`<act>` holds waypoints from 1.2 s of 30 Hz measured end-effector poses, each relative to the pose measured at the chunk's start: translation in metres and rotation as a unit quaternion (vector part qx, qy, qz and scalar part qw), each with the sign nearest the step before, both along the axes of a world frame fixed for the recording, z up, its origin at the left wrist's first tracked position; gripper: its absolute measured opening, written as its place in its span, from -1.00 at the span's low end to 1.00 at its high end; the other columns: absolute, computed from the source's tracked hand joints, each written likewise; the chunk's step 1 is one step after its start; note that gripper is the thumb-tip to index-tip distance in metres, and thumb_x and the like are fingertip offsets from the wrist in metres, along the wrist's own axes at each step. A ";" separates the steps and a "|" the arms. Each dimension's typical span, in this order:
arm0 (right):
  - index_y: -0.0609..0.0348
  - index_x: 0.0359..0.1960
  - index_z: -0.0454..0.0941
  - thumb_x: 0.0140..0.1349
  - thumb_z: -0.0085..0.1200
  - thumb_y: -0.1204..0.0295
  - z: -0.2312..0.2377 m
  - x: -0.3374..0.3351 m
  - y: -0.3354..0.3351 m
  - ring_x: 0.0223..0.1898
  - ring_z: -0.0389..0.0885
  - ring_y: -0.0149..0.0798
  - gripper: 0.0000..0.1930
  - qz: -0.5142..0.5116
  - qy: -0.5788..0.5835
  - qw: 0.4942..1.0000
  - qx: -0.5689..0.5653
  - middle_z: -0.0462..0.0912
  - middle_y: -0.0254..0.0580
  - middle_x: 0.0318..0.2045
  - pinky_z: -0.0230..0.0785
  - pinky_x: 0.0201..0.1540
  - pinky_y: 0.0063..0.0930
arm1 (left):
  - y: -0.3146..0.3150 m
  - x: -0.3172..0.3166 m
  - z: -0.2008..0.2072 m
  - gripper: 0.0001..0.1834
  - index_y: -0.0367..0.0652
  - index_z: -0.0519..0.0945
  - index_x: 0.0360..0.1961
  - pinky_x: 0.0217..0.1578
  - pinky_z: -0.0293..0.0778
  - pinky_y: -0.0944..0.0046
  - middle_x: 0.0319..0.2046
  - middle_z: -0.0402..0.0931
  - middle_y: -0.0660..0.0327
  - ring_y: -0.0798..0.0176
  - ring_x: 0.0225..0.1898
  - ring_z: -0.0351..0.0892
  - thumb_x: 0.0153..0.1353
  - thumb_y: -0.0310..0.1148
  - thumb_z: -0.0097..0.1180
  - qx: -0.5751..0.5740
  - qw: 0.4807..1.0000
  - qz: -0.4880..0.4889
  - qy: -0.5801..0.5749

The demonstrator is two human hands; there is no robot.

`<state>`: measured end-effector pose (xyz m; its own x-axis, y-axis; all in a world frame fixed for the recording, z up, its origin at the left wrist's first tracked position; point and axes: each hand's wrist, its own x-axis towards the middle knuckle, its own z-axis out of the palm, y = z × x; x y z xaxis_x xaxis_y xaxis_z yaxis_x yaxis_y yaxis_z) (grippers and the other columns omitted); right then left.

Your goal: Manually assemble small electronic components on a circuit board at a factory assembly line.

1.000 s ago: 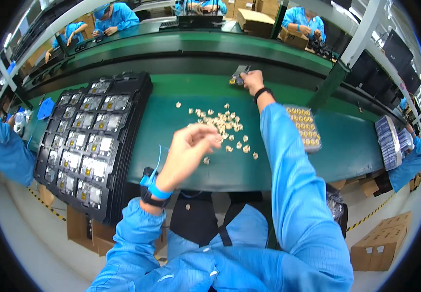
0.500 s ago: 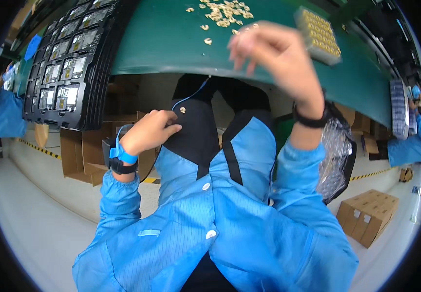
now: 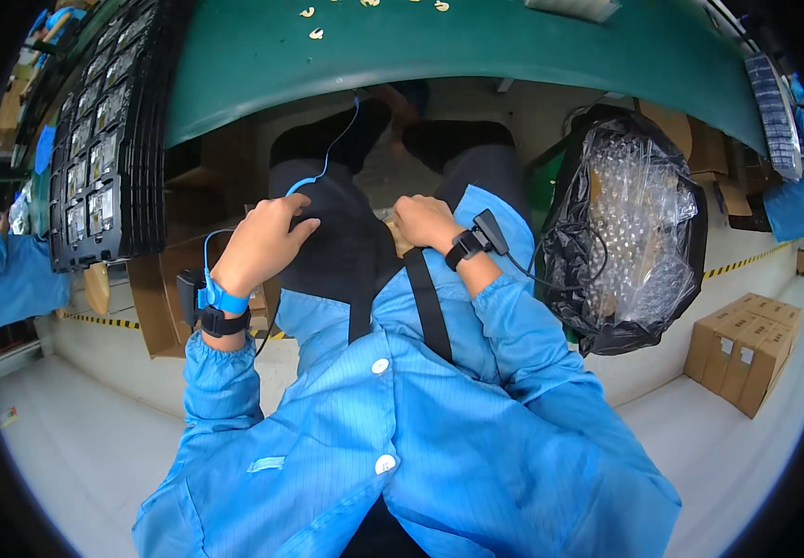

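My left hand [image 3: 267, 240] lies on my left thigh, its thumb and forefinger apart and nothing seen in it. A blue wrist strap [image 3: 222, 299] with a thin blue cord is around that wrist. Between my thighs, my right hand [image 3: 423, 223] is closed with its fingertips pointing down; whatever they hold is hidden. A black wristband [image 3: 465, 249] with a small box and cable is on the right wrist. On the green table, beyond both hands, lie several small cream C-shaped pieces [image 3: 316, 34].
A stack of black trays [image 3: 109, 153] with metallic parts stands at the left. The edge of a clear tray [image 3: 577, 8] shows on the green table [image 3: 402, 56]. At the right are a black bag of clear plastic [image 3: 630, 223] and cardboard boxes [image 3: 746, 349]. Other workers' blue sleeves [image 3: 16, 279] appear.
My right hand has come from above the table down between my thighs. The view has tilted down, so most cream pieces are out of sight. The piece on my left thigh no longer shows.
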<state>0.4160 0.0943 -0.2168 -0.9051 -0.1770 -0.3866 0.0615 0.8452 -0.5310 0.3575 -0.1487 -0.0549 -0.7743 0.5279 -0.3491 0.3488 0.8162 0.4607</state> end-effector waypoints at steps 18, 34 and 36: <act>0.16 -0.22 0.78 0.11 0.27 0.40 -0.216 -0.164 -0.070 -0.09 0.78 0.12 -0.78 -0.026 -0.164 0.984 0.070 0.77 0.13 -0.16 0.63 -0.04 -0.09 | -0.081 -0.086 -0.168 -0.67 -0.44 0.62 0.04 0.18 0.44 -0.02 0.05 0.62 -0.24 -0.28 0.08 0.59 0.35 -0.43 0.19 0.049 0.937 0.281 0.204; 0.14 -0.27 0.77 0.10 0.28 0.40 -0.215 -0.054 -0.046 -0.13 0.78 0.07 -0.82 0.070 -0.223 0.963 0.135 0.77 0.08 -0.21 0.62 -0.08 -0.13 | -0.128 0.003 -0.255 -0.71 -0.33 0.66 -0.02 0.06 0.48 -0.10 -0.04 0.66 -0.15 -0.20 -0.07 0.60 0.38 -0.34 0.11 -0.037 0.987 0.142 -0.060; 0.13 -0.27 0.77 0.10 0.28 0.40 -0.213 -0.055 -0.036 -0.14 0.78 0.06 -0.83 0.071 -0.230 0.960 0.139 0.77 0.07 -0.22 0.62 -0.09 -0.14 | -0.124 -0.003 -0.254 -0.71 -0.32 0.66 -0.02 0.06 0.48 -0.10 -0.03 0.66 -0.15 -0.20 -0.06 0.60 0.39 -0.33 0.11 -0.035 0.987 0.140 -0.074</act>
<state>0.3609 0.0587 -0.4303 -0.6010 -0.1185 -0.7904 0.1085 0.9677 -0.2276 0.3549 -0.2725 -0.3088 -0.8246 0.2716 -0.4963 0.0389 0.9024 0.4292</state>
